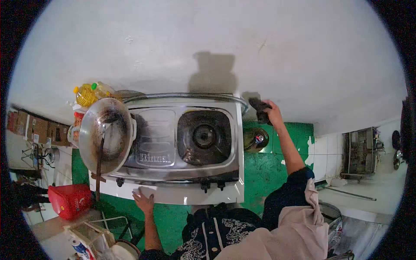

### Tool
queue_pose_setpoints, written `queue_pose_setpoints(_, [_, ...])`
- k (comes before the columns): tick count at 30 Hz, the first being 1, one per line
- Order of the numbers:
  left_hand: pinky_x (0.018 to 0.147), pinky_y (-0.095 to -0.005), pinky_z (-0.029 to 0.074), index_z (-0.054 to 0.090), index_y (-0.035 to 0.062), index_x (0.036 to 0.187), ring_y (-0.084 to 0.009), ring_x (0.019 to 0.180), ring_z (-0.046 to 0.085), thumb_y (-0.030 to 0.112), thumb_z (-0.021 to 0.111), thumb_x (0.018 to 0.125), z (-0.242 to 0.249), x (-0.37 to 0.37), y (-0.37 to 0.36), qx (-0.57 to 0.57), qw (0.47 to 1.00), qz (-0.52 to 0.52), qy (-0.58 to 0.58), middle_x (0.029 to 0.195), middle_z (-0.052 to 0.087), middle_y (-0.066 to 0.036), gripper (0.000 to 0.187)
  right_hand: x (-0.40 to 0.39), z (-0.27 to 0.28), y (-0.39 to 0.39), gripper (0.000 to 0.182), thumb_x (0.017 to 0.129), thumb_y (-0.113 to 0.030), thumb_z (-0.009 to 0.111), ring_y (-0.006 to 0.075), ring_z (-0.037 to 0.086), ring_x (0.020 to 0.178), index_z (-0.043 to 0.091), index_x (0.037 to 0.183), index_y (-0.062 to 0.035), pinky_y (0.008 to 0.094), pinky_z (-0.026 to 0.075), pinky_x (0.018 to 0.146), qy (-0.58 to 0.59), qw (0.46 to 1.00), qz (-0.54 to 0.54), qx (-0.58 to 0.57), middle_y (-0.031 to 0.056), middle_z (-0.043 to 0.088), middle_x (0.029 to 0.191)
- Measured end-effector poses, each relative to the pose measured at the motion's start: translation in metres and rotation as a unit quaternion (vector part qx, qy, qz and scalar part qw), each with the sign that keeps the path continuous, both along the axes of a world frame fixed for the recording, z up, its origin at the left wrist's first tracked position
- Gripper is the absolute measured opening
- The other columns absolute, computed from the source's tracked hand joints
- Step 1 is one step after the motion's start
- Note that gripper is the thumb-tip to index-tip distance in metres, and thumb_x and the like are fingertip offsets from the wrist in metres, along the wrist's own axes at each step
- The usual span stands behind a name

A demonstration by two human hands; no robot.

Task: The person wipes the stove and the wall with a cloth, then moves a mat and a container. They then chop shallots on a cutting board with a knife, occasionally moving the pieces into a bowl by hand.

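My left hand [143, 201] lies with fingers spread on the front edge of the white table [173, 197], below the stove's front. Out to the right, my right hand [273, 113] is closed on a dark, crumpled rag [261, 108], held near the wall just past the table's right side. The Rinnai gas stove [156, 138] stands on the table. Its right burner [204, 136] is bare, blackened around the pan well. A large, scorched wok [104, 136] covers the left burner, and a long dark utensil [100, 160] lies across it.
A grey hose [186, 95] runs behind the stove and bends down at the right. Below it, a gas cylinder [255, 139] stands on the green floor. Oil bottles [85, 95] sit behind the wok. A red container [71, 200] is at left, and a metal rack [359, 151] at right.
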State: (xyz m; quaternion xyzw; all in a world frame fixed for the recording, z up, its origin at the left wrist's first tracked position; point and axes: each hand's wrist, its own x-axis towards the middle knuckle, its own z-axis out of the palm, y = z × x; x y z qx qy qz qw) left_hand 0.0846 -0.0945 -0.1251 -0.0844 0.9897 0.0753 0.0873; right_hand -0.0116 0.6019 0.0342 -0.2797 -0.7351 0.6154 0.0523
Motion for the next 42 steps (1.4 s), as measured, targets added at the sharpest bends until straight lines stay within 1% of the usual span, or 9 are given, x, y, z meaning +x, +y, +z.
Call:
queue_pose_setpoints(4, [0.107,-0.0516,0.028,0.029,0.0086,0.144,-0.0459,0.135,0.023,0.052,0.078,0.064,0.004,0.039,0.066,0.049,0.999,-0.012,0.007,0.147,0.019,-0.03,0.103,0.021,-0.1,0.026,0.044,0.071,0.009,0.052,0.0162,0.059,0.097,0.061,0.112,-0.0051,0.0286,0.045,0.089,0.064,0.976,0.049,0.201,0.0073,0.066,0.102])
queue_pose_setpoints(7, [0.108,-0.0511,0.028,0.023,0.0095,0.147,-0.0454,0.135,0.022,0.052,0.079,0.063,0.031,0.061,0.12,0.068,0.991,-0.072,-0.093,0.148,0.016,-0.03,0.11,-0.013,-0.107,-0.011,0.056,0.067,0.007,0.053,0.0348,0.054,0.113,0.057,0.119,-0.0101,0.0392,0.043,0.096,0.134,0.91,0.096,0.379,0.0157,0.059,0.118])
queue_pose_setpoints(10, [0.108,-0.0512,0.028,0.015,0.0109,0.149,-0.0464,0.135,0.021,0.054,0.079,0.061,0.028,0.064,0.127,0.03,0.994,-0.081,-0.073,0.148,0.015,-0.031,0.117,-0.046,-0.144,-0.029,0.057,0.069,0.007,0.052,0.0362,0.053,0.108,0.057,0.122,-0.0129,0.0446,0.045,0.093,0.09,0.842,0.172,0.503,0.0127,0.057,0.124])
queue_pose_setpoints(14, [0.11,-0.0491,0.027,0.009,0.0114,0.15,-0.0475,0.136,0.02,0.053,0.081,0.059,0.015,0.062,0.119,0.013,0.992,-0.102,-0.079,0.148,0.014,-0.032,0.123,-0.009,-0.151,-0.053,0.051,0.079,-0.006,0.055,0.0355,0.051,0.112,0.052,0.128,-0.015,0.0487,0.041,0.096,-0.057,0.822,0.253,0.507,0.0112,0.051,0.133])
queue_pose_setpoints(19, [0.11,-0.0493,0.026,0.01,0.0094,0.149,-0.0487,0.136,0.019,0.047,0.083,0.059,0.022,0.061,0.127,0.022,0.993,-0.083,-0.085,0.146,0.015,-0.035,0.122,0.109,-0.164,-0.084,0.054,0.075,-0.004,0.055,0.0326,0.053,0.102,0.054,0.127,-0.0159,0.0442,0.045,0.085,0.058,0.764,0.238,0.597,0.0095,0.052,0.132])
queue_pose_setpoints(29, [0.107,-0.054,0.027,0.016,0.0071,0.148,-0.0498,0.133,0.023,0.058,0.076,0.063,0.02,0.063,0.124,0.023,0.994,-0.088,-0.064,0.146,0.018,-0.034,0.116,0.313,-0.124,-0.199,0.052,0.077,-0.008,0.055,0.0332,0.052,0.105,0.053,0.129,-0.0132,0.046,0.045,0.087,-0.057,0.811,0.326,0.483,0.0118,0.048,0.136])
queue_pose_setpoints(32, [0.104,-0.0632,0.022,0.017,0.0122,0.149,-0.0447,0.138,0.018,0.063,0.071,0.066,0.016,0.073,0.113,0.058,0.992,-0.106,-0.045,0.149,0.014,-0.03,0.111,0.334,-0.103,-0.215,0.056,0.074,-0.001,0.055,0.0334,0.052,0.107,0.053,0.128,-0.0142,0.0469,0.044,0.089,-0.129,0.843,0.394,0.342,0.0111,0.049,0.135])
queue_pose_setpoints(38, [0.105,-0.0644,0.017,0.016,0.0196,0.15,-0.0441,0.14,0.01,0.063,0.067,0.071,0.039,0.207,0.013,0.154,0.985,-0.079,-0.018,0.152,0.008,-0.025,0.104,0.327,-0.132,-0.26,0.058,0.067,0.007,0.049,0.0362,0.053,0.106,0.058,0.122,-0.0112,0.0466,0.04,0.093,0.045,0.875,0.121,0.467,0.0168,0.053,0.129])
queue_pose_setpoints(42, [0.106,-0.0588,0.022,0.018,0.014,0.149,-0.0468,0.137,0.016,0.061,0.068,0.073,-0.012,0.35,-0.116,0.202,0.967,0.081,-0.134,0.148,0.011,-0.032,0.102,0.3,-0.172,-0.367,0.062,0.07,0.001,0.059,0.0399,0.049,0.111,0.053,0.128,-0.018,0.0506,0.038,0.099,-0.031,0.857,0.166,0.487,0.0168,0.05,0.132])
